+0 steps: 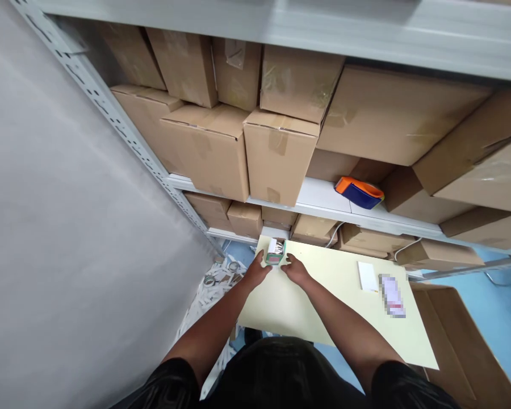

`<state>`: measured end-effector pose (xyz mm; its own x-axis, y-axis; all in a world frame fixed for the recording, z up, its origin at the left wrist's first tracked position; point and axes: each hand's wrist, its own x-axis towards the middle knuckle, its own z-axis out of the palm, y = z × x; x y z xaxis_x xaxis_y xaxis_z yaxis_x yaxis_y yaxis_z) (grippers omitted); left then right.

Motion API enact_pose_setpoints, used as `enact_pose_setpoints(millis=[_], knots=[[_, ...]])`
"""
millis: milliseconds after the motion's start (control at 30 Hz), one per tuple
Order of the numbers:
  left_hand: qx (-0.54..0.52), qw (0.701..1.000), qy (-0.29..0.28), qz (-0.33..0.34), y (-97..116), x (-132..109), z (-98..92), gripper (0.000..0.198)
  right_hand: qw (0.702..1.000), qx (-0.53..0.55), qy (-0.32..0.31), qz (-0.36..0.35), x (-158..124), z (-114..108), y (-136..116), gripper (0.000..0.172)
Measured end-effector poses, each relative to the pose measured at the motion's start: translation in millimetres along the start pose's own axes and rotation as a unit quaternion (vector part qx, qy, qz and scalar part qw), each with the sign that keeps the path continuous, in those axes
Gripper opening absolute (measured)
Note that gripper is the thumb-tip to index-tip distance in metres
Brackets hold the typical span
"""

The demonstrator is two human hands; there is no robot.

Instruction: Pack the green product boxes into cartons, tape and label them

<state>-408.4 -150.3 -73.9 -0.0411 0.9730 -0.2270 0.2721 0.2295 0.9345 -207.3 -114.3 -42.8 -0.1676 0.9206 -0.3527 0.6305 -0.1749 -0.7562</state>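
A small green-and-white box (275,251) with its top flaps up stands at the far edge of a pale yellow table (323,295). My left hand (256,271) grips its left side and my right hand (295,268) touches its right side, so both hands close on it. What is inside the small box is too small to make out.
Metal shelving (323,200) packed with cardboard boxes (276,153) rises behind the table; an orange-and-blue tape dispenser (359,192) lies on the shelf. A white card (367,276) and a blurred item (392,295) lie on the table's right. Paper scraps (206,295) litter the floor at the left. A grey wall is on the left.
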Motion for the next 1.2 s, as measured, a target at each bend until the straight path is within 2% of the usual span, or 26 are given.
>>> enact_pose_setpoints(millis=[33,100,133,200,267,333,367,467,567,633,700,767,833,900,1000,1067,1200], knots=[[0.009,0.999,0.009,-0.031,-6,-7,-4.6,0.065,1.000,0.000,0.017,-0.018,-9,-19,-2,0.049],[0.037,0.997,0.009,-0.074,-18,-25,-14.5,0.056,0.996,-0.006,0.066,-0.066,-27,-75,-8,0.038],[0.058,0.995,0.002,-0.082,-23,-36,-18.7,0.049,0.980,-0.046,0.149,-0.121,-34,-109,-14,0.033],[0.111,0.990,-0.025,-0.079,-32,-60,-23.1,0.030,0.919,-0.146,0.317,-0.186,-38,-183,-28,0.031],[0.153,0.984,-0.058,-0.067,-36,-83,-20.4,0.017,0.855,-0.232,0.421,-0.196,-30,-251,-46,0.037],[0.175,0.979,-0.081,-0.061,-33,-102,-11.2,0.013,0.827,-0.302,0.432,-0.196,-11,-301,-61,0.051],[0.180,0.978,-0.087,-0.061,-30,-111,-5.1,0.013,0.829,-0.327,0.412,-0.189,1,-317,-66,0.058],[0.181,0.977,-0.092,-0.061,-17,-127,13.2,0.015,0.855,-0.343,0.350,-0.169,37,-341,-70,0.052],[0.180,0.978,-0.093,-0.048,-8,-135,24.7,0.020,0.868,-0.337,0.319,-0.174,53,-342,-68,0.048],[0.184,0.978,-0.096,-0.031,-7,-137,27.5,0.022,0.867,-0.330,0.323,-0.188,42,-337,-67,0.049],[0.189,0.976,-0.103,-0.014,-8,-138,27.5,0.023,0.855,-0.318,0.342,-0.223,13,-328,-66,0.048],[0.195,0.974,-0.114,-0.002,-10,-138,25.3,0.023,0.837,-0.304,0.362,-0.276,-29,-312,-60,0.049],[0.197,0.972,-0.128,0.006,-13,-135,21.7,0.023,0.830,-0.292,0.373,-0.295,-76,-289,-44,0.048],[0.199,0.970,-0.143,0.011,-17,-129,17.4,0.022,0.837,-0.275,0.377,-0.286,-117,-259,-16,0.042],[0.214,0.962,-0.168,0.023,-23,-119,11.4,0.022,0.861,-0.252,0.379,-0.227,-159,-207,44,0.035],[0.230,0.955,-0.187,0.034,-27,-114,7.9,0.023,0.874,-0.250,0.378,-0.173,-175,-173,90,0.036],[0.261,0.943,-0.202,0.036,-30,-115,2.6,0.024,0.909,-0.265,0.311,-0.085,-186,-121,171,0.034]])
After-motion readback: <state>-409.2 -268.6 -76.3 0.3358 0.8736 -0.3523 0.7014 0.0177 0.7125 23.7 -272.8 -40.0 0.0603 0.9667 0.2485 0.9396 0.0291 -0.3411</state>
